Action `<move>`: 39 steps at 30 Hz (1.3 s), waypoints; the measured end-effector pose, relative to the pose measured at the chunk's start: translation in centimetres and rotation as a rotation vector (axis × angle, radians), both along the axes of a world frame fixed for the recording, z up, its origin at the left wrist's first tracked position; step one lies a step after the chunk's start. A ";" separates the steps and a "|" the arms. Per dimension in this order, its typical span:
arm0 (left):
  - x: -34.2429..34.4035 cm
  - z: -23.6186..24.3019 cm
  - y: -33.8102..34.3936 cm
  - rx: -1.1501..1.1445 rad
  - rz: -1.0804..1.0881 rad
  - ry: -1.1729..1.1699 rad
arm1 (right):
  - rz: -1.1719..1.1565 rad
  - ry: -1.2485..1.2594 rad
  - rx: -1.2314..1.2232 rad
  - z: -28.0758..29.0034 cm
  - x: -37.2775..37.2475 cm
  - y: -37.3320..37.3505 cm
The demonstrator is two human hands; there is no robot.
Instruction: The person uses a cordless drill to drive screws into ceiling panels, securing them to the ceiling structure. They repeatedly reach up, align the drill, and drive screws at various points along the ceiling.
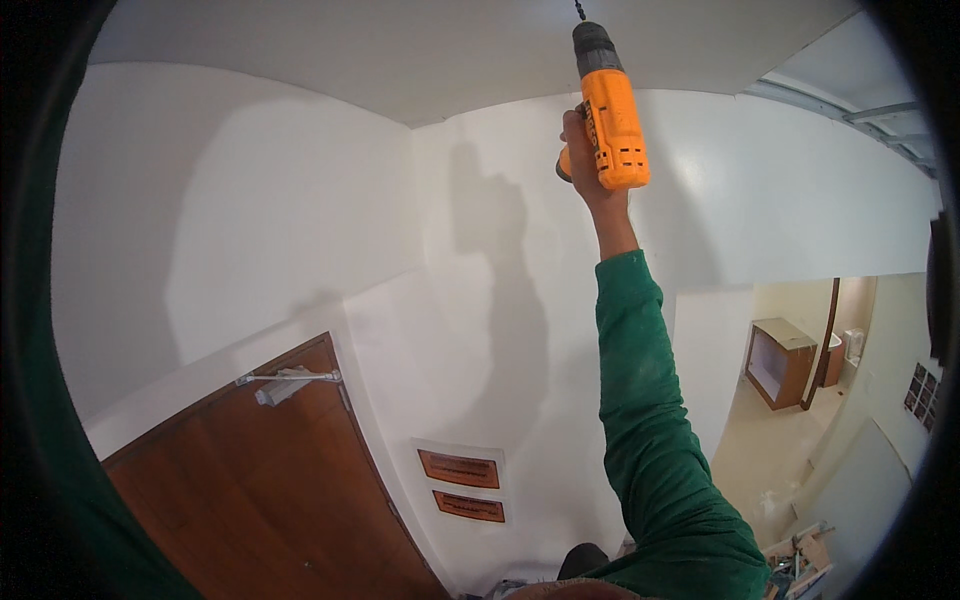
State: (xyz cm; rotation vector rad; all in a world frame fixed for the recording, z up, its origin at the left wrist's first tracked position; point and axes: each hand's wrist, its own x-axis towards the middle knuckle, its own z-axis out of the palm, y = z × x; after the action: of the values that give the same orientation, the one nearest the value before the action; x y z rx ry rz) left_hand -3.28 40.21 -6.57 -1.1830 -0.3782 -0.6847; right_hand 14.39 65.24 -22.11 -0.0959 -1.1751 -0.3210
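Note:
Raised high on an outstretched arm in a green sleeve, my right hand (590, 165) is wrapped around the handle of an orange and black cordless drill (617, 125). The drill points upward at the grey-white ceiling (400, 50). A dark twist bit (580, 10) stands out of its black chuck and runs to the top edge of the picture, so whether its tip touches the ceiling cannot be seen. Dark green cloth (90, 520) runs along the left rim, but my left hand is out of sight.
A brown wooden door (260, 480) with a metal door closer (290, 385) is at lower left. Two orange-brown signs (458, 469) hang beside it. To the right are an open ceiling frame (880, 112), a box-like cabinet (782, 362) beyond an opening, and piled scraps (800, 565).

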 end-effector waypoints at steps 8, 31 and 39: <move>-0.3 0.4 0.4 -0.011 -0.010 0.005 | -0.077 0.008 -0.008 0.8 -0.3 0.3; -0.7 0.8 1.1 -0.038 -0.031 0.003 | -0.038 -0.037 0.048 1.0 0.3 1.1; -1.1 0.6 1.4 -0.050 -0.035 0.000 | -0.082 -0.013 -0.009 1.1 0.3 1.3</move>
State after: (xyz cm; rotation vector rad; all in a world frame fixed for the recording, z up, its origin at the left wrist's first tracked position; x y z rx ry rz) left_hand -4.41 41.60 -5.92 -1.2400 -0.3767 -0.7091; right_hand 14.71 66.54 -21.04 -0.1505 -1.1872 -0.3888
